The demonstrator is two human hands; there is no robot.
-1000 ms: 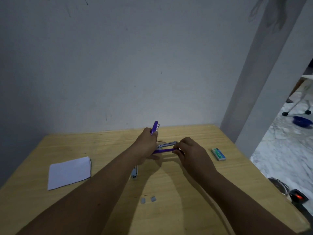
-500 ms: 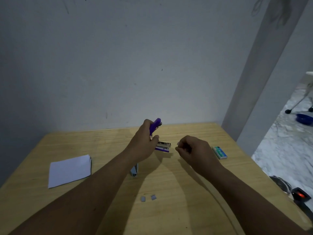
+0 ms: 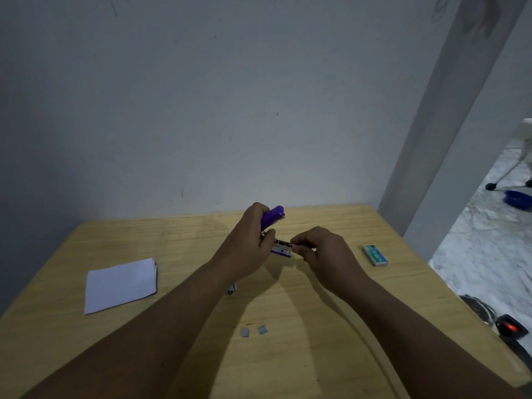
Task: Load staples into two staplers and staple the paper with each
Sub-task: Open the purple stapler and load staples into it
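My left hand [image 3: 247, 243] grips a purple stapler [image 3: 272, 218] above the table, its lid swung up and its metal magazine [image 3: 281, 245] pointing right. My right hand [image 3: 322, 251] pinches a small strip of staples [image 3: 296, 248] at the magazine's open end. A second stapler [image 3: 231, 290] lies on the table, mostly hidden under my left forearm. A stack of white paper [image 3: 121, 285] lies at the left. Two small staple pieces [image 3: 253, 331] lie near the front middle. A green staple box [image 3: 374, 255] sits at the right.
The wooden table [image 3: 331, 355] stands against a grey wall. Its right edge drops to a marble floor with a black device showing a red light [image 3: 511, 328], a cable and a blue bowl [image 3: 518, 197] further off.
My left hand has turned the open stapler and shortened its visible magazine. My right hand pulled away from the stapler, then came back to the magazine's end with the staples.
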